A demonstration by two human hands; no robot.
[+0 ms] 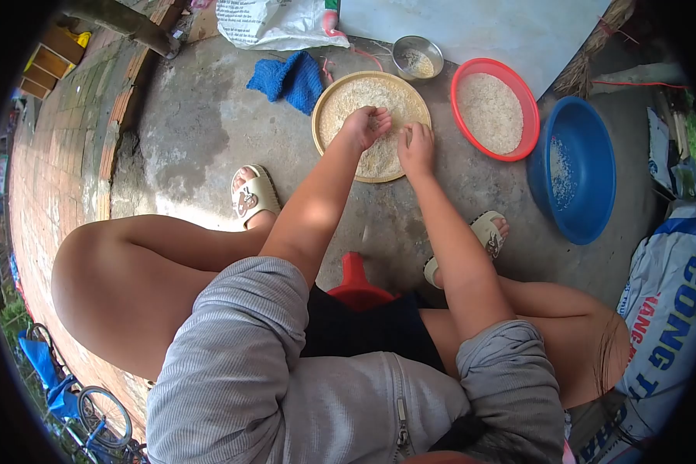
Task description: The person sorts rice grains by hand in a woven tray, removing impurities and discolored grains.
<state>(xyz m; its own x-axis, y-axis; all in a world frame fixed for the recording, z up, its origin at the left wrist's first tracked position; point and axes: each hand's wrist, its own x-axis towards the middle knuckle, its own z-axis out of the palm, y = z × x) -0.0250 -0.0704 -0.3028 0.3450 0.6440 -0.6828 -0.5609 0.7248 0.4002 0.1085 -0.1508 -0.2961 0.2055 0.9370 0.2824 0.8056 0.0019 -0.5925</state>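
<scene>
A round woven tray (322, 147) lies on the concrete floor, spread with pale rice-like grains (371, 94). Over its middle, my left hand (368, 126) is turned palm up with the fingers slightly curled and apart; no object can be made out in it. My right hand (417, 147) is at the tray's right edge, its fingers bent and drawn together toward the grains. Whatever those fingers hold is too small or hidden to name.
Behind the tray are a metal bowl (417, 58), a blue cloth (288, 80) and a white sack (274, 23). To the right stand a red basin of grains (493, 112) and a blue basin (584, 209). A red stool (354, 274) is beneath me.
</scene>
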